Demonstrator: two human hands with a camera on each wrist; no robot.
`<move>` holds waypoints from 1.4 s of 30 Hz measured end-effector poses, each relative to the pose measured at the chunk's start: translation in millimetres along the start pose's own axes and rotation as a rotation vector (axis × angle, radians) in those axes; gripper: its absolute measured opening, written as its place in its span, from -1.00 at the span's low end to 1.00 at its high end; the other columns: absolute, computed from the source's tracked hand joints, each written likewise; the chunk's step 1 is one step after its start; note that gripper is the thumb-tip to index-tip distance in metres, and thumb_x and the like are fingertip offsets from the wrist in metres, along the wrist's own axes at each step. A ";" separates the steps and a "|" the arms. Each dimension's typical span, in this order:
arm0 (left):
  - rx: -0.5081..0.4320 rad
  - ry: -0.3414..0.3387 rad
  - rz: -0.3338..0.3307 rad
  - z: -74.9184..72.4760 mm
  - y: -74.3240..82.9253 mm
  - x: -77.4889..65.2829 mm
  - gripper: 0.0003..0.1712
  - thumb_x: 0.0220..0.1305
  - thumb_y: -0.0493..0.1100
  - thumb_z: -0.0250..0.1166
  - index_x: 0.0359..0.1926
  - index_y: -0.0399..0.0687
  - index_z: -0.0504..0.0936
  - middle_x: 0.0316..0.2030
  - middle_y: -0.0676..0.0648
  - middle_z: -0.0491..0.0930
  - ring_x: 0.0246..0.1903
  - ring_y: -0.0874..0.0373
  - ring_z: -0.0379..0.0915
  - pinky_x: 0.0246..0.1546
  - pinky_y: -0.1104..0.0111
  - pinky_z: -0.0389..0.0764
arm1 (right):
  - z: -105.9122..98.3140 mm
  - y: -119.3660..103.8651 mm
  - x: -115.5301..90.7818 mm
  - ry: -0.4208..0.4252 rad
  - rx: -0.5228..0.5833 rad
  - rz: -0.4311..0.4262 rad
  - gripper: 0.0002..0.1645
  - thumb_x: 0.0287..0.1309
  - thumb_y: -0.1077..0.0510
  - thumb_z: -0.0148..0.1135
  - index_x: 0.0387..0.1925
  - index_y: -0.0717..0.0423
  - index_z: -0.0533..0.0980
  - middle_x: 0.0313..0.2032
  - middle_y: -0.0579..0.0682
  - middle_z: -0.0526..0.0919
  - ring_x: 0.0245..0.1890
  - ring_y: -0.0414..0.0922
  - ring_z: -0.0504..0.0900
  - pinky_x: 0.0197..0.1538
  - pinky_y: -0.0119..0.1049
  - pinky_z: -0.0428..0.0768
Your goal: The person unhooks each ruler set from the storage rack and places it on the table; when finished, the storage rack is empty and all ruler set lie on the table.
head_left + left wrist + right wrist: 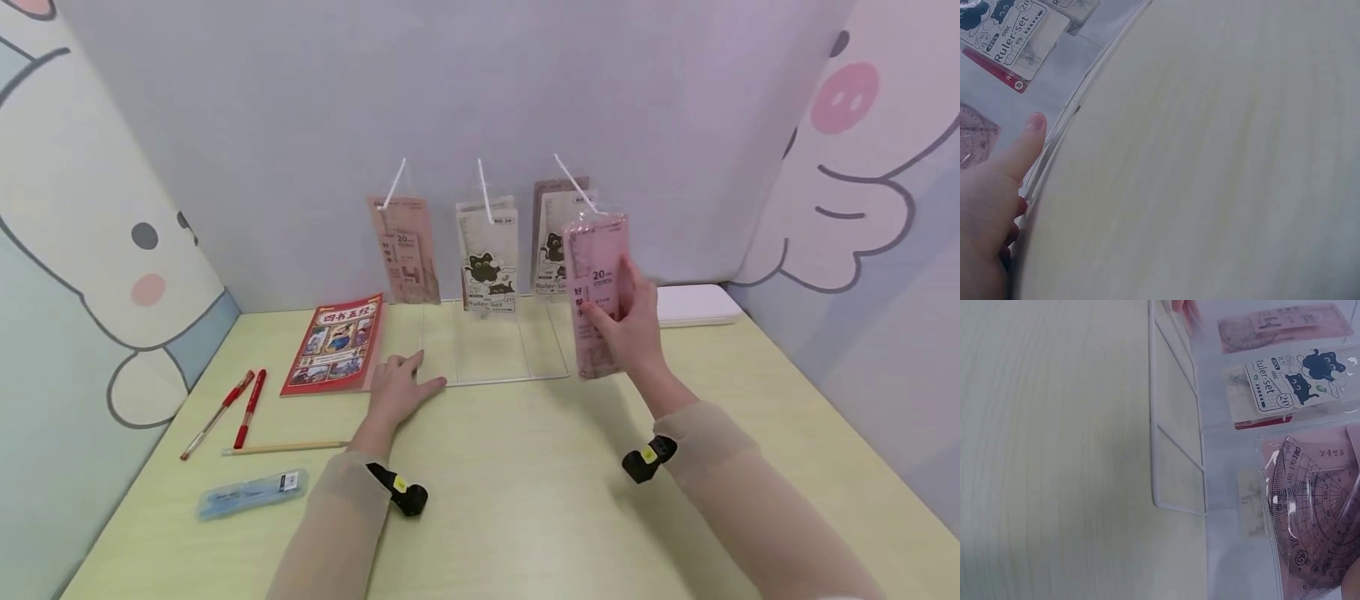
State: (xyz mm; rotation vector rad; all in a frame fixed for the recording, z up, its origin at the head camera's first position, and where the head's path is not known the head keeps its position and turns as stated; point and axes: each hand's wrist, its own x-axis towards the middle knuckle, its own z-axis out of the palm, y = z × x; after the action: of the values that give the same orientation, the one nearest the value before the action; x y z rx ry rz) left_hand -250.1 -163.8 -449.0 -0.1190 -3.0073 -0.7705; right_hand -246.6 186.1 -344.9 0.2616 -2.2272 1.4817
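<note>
My right hand (pixel 637 325) pinches a pink ruler set packet (pixel 600 275) by its right side, with the thumb across its front. The packet's top edge is at the tip of the right white hook (pixel 573 183). A clear protractor (pixel 1316 512) shows inside it in the right wrist view. Behind it hangs a white cat-print ruler set (pixel 553 242). My left hand (pixel 396 387) rests at the front left corner of the wire rack base (pixel 510 382), thumb (pixel 1025 147) stretched along the front wire.
Another cat-print ruler set (pixel 487 258) hangs on the middle hook, a pink one (pixel 405 250) on the left. Left on the table lie a red book (pixel 333 346), two red pens (pixel 251 408), a pencil (pixel 285 447) and a blue case (pixel 251 494). A white box (pixel 696 305) lies back right.
</note>
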 end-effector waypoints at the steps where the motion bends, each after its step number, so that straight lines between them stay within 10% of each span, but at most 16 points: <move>1: 0.008 0.002 -0.003 -0.5 0.0 -0.1 -0.05 0.09 0.38 0.21 0.37 -0.04 0.26 0.04 -0.26 0.35 -0.02 -0.14 0.23 -0.02 0.08 0.26 | -2.4 -1.6 -1.2 -0.003 0.012 -0.011 0.05 0.08 0.20 0.33 0.45 -0.25 -0.07 0.18 0.14 0.21 -0.06 0.02 0.51 -0.10 -0.16 0.56; 15: 0.092 0.027 0.005 -5.1 -0.4 -0.8 -0.09 0.14 0.38 0.15 0.35 -0.07 0.29 0.10 -0.24 0.34 -0.01 -0.12 0.23 -0.04 0.09 0.24 | -69.4 1.3 -21.0 -0.041 -0.196 -0.033 0.02 0.09 0.18 0.33 0.46 -0.16 -0.05 0.18 0.15 0.27 -0.14 -0.19 0.45 -0.22 -0.61 0.44; 25: 0.080 0.033 -0.006 -3.8 -1.8 -3.5 -0.11 0.14 0.37 0.16 0.35 -0.06 0.31 0.12 -0.25 0.33 -0.02 -0.14 0.23 -0.03 0.08 0.25 | -141.0 98.6 -33.2 -0.271 -0.650 0.260 0.14 0.11 -0.39 0.08 0.47 0.04 -0.19 0.06 0.49 0.09 -0.17 0.26 0.23 -0.32 0.07 0.35; 42: 0.074 0.045 -0.031 8.0 -2.6 -6.9 -0.12 0.13 0.37 0.17 0.33 -0.05 0.33 0.12 -0.23 0.34 -0.01 -0.13 0.23 -0.04 0.08 0.27 | -221.0 157.4 -42.5 -0.508 -0.797 0.469 0.23 0.13 -0.48 -0.08 0.32 0.50 -0.11 0.03 0.69 0.00 0.01 0.54 0.01 -0.07 0.39 0.17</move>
State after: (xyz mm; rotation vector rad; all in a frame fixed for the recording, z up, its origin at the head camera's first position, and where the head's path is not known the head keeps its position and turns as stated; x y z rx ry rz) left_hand -243.6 -162.7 -457.6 -0.0524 -2.9971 -0.6543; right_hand -213.6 447.2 -423.3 -0.1794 -3.2502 0.6130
